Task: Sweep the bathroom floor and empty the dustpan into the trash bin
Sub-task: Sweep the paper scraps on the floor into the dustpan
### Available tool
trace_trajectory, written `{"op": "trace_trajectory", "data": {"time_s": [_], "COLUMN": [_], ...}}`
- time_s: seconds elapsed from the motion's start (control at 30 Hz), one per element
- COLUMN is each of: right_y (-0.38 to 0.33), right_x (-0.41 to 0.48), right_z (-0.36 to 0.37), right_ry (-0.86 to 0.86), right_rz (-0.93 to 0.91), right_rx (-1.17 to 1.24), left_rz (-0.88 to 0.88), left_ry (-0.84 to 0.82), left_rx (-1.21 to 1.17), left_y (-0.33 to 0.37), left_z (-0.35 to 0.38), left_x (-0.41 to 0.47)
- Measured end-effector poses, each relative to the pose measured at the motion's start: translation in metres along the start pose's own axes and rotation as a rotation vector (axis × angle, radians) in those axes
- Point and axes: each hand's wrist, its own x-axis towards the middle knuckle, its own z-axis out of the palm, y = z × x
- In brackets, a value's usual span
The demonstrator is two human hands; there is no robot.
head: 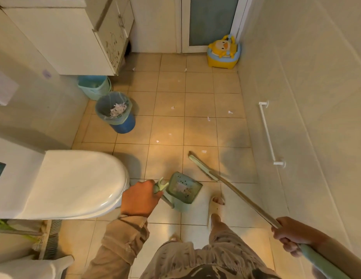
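Observation:
My left hand (140, 199) grips the handle of a pale green dustpan (182, 191) that hangs upright just above the floor, with some paper scraps lying in its pan. My right hand (289, 235) holds the long handle of a green broom (203, 169), whose head rests on the tiles a little beyond the dustpan. A blue trash bin (117, 112) lined with a grey bag stands at the left, with torn paper inside it. Several small white paper scraps (172, 107) lie scattered over the beige tiled floor (169, 127).
A white toilet (75, 182) with its lid down fills the near left. A pale green bin (95, 85) sits under the white cabinet (75, 35). A yellow duck potty (224, 52) stands by the far door. A white rail (269, 133) is on the right wall. My slippered feet (216, 202) are below the dustpan.

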Motion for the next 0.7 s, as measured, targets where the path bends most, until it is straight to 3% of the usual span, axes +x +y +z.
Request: {"op": "trace_trajectory", "data": {"time_s": [0.37, 0.53, 0.7], "right_y": [-0.125, -0.156, -0.184], "right_x": [0.058, 0.061, 0.098], "right_z": [-0.15, -0.187, -0.177], "right_ry": [0.2, 0.16, 0.225], "right_rz": [-0.124, -0.254, -0.061], "right_rx": [-0.187, 0.001, -0.397], "left_rz": [-0.077, -0.131, -0.125], "left_ry": [0.063, 0.064, 0.012], "left_rx": [-0.009, -0.006, -0.048], "left_y": [0.089, 0.114, 0.128], "left_z": [-0.035, -0.05, -0.059], "left_x": [0.085, 0.117, 0.141]}}
